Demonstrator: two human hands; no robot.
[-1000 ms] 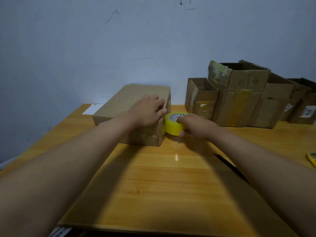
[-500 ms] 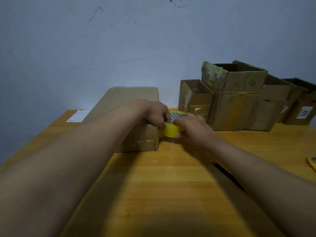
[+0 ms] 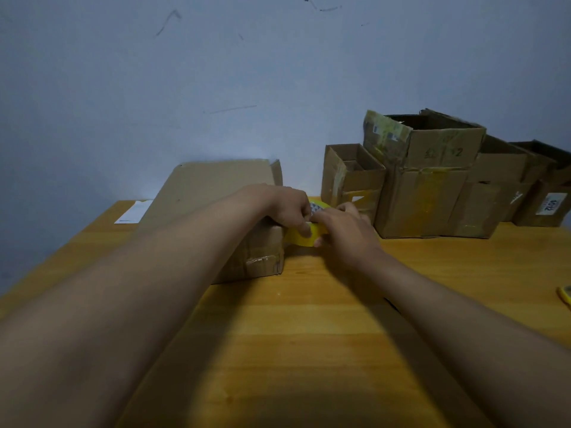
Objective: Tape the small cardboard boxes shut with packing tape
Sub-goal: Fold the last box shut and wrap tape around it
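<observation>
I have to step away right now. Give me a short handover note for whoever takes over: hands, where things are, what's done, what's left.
Left hand: fingers pinching at the tape roll.
Right hand: gripping the roll, beside the flat box on the table.
Done: roll brought to the box; no fresh strip visible on it.
Left: pull tape, seal this box, then the open boxes at the back right.
</observation>
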